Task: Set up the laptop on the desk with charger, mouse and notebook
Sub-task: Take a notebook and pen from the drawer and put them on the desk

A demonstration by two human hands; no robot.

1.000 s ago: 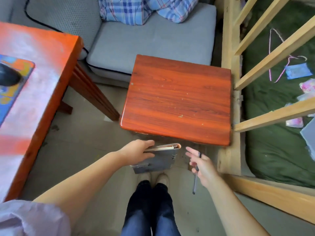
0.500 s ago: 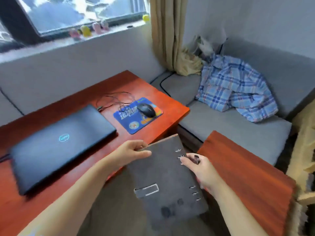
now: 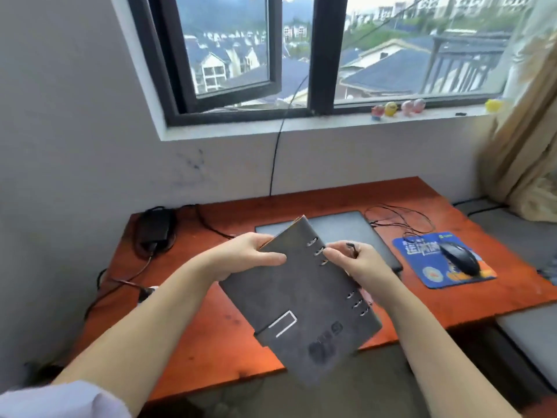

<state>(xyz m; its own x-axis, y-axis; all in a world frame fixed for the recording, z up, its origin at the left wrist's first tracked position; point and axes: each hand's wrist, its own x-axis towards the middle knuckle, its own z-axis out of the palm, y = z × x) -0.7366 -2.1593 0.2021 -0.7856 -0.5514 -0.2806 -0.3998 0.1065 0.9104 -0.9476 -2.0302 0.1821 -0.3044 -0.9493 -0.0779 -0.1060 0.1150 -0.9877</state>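
Both hands hold a grey ring notebook (image 3: pixel 301 300) tilted in the air above the worktop's (image 3: pixel 211 327) front edge. The left hand (image 3: pixel 250 256) pinches its far left edge; the right hand (image 3: pixel 355 263) grips the ringed spine. A closed laptop (image 3: pixel 346 227) lies behind it, a charger (image 3: pixel 153 229) at the back-left corner, and a mouse (image 3: pixel 459 260) on a blue pad (image 3: pixel 434 276) to the right.

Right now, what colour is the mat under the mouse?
Mostly blue, with orange and yellow patches: the rectangular mouse mat under the black mouse, head view.

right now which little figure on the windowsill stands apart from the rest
The yellow figure at the sill's far right, beside the curtain. The other four figures cluster together further left.
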